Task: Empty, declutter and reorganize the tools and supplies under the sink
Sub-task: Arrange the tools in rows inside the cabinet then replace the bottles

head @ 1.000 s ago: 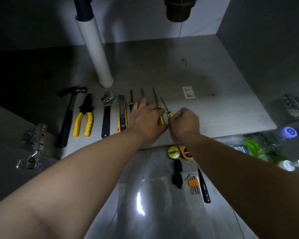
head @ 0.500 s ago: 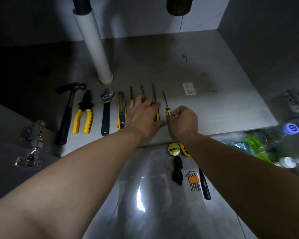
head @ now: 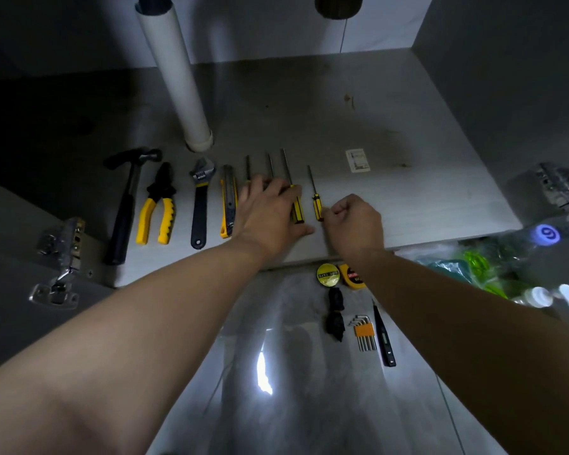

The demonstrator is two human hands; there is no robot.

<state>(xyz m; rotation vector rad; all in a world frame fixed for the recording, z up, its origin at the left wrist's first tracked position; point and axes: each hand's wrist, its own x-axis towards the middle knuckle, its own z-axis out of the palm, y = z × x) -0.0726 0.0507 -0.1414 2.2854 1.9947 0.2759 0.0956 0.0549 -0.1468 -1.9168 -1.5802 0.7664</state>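
A white drain pipe (head: pixel 178 77) slants down to the grey cabinet floor (head: pixel 309 103), its collar meeting the board. Top centre, a dark drain fitting (head: pixel 339 6) hangs down, cut off by the frame. A small white label (head: pixel 357 160) lies flat, well right of the pipe. A left hinge (head: pixel 61 257) and a right hinge (head: pixel 559 188) flank the opening. Out front, glossy floor tiles (head: pixel 309 415) throw back a bright glare.

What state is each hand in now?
Left hand: open, flat on the screwdrivers.
Right hand: curled against the small screwdriver handle; grip cannot be told.
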